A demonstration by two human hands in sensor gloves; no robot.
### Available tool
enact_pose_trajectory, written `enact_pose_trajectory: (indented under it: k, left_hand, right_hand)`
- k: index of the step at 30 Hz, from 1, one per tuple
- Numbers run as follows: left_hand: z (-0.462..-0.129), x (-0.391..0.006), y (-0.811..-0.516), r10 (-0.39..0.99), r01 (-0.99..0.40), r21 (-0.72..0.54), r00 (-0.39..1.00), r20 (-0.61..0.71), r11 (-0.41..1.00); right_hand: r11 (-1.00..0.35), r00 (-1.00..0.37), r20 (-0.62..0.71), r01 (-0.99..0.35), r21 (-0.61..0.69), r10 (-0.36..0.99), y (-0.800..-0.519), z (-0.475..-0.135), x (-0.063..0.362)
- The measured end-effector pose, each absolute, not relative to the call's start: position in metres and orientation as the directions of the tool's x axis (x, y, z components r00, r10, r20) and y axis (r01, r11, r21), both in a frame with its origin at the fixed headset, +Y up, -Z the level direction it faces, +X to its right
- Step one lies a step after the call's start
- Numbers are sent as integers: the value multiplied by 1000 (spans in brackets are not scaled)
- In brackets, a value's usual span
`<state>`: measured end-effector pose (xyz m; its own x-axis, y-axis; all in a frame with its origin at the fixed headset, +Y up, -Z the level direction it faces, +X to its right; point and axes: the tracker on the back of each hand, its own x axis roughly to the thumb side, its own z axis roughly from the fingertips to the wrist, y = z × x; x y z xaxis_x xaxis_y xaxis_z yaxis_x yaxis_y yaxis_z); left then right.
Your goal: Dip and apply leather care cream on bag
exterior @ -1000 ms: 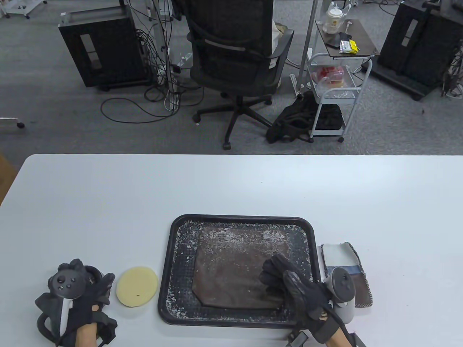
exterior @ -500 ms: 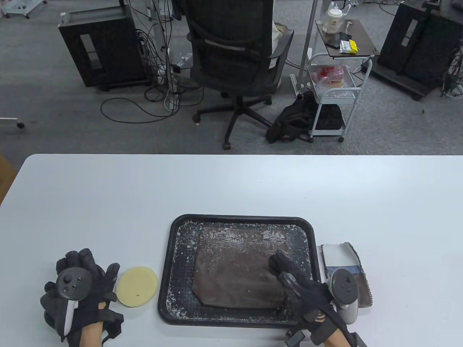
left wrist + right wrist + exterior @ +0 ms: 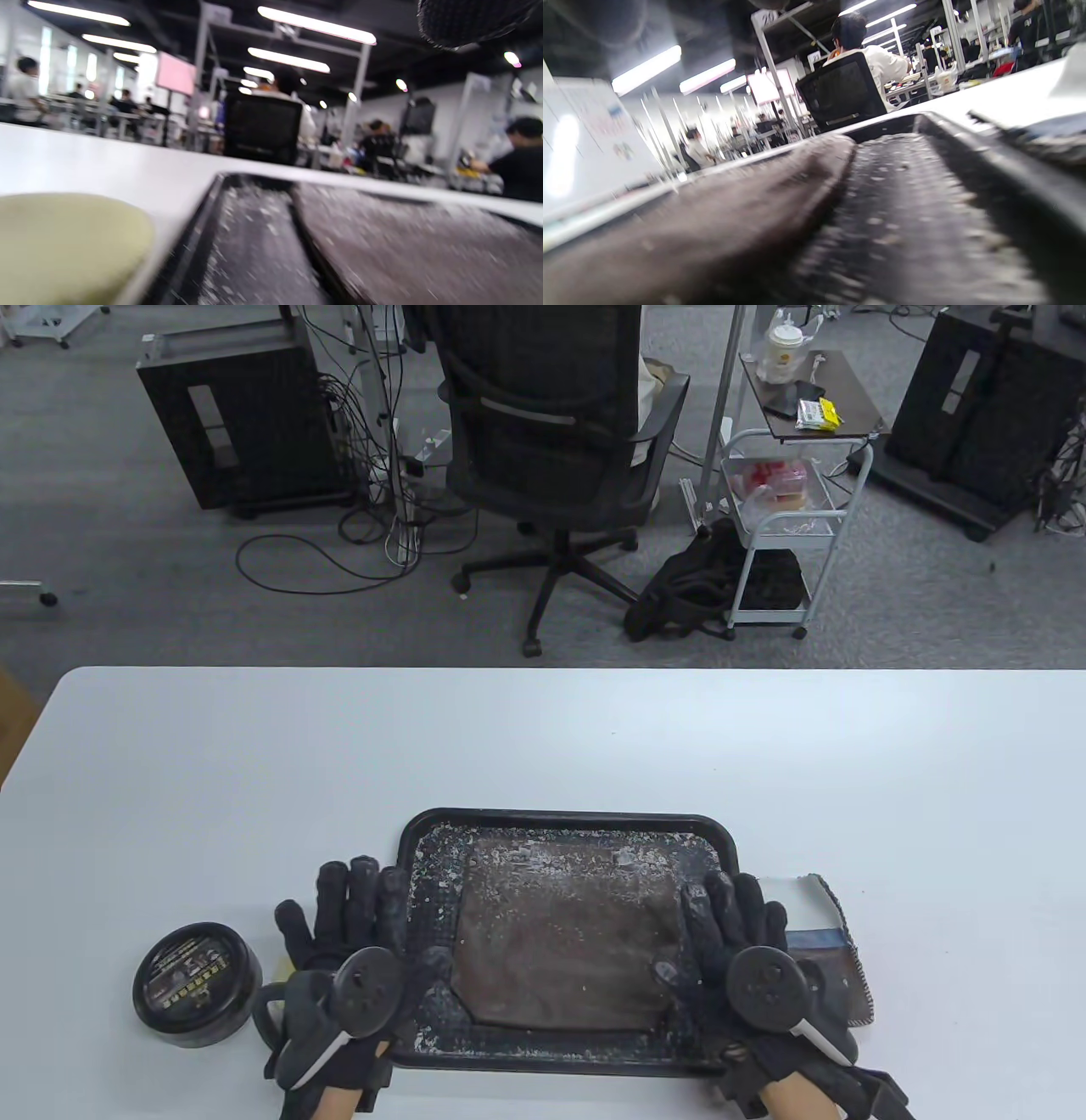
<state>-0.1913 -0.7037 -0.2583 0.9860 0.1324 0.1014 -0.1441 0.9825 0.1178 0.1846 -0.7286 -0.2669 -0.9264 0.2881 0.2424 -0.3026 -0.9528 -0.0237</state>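
A brown leather bag, flecked with white, lies flat in a black tray. A closed black cream tin stands on the table left of the tray. My left hand lies flat and open over the tray's left rim and covers most of a yellow sponge pad. My right hand lies flat, its fingers spread, over the tray's right rim beside the bag. Neither hand holds anything. The left wrist view shows the tray and the bag close up. The right wrist view shows the bag's edge.
A folded cloth with a white and blue top lies right of the tray, partly under my right hand. The white table stretches far beyond the tray. An office chair and a cart stand on the floor behind it.
My left hand left the cream tin and moved right, over the sponge and the tray's left rim. My right hand slid off the bag to the tray's right rim and spread flat.
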Motion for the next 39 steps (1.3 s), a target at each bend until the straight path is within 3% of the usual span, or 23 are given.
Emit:
enact_pose_trajectory:
  k: [4, 9, 39]
  left_hand:
    - [-260, -165, -718, 127, -131, 10, 975, 182, 991]
    - [-256, -155, -730, -35, 37, -5, 974, 223, 999]
    - [-252, -168, -727, -18, 12, 37, 982, 187, 999]
  right_hand:
    - [-984, -956, 235, -174, 24, 175, -734, -267, 177]
    - [-993, -963, 243, -111, 48, 119, -738, -267, 171]
    - [-982, -949, 261, -155, 104, 178, -741, -270, 164]
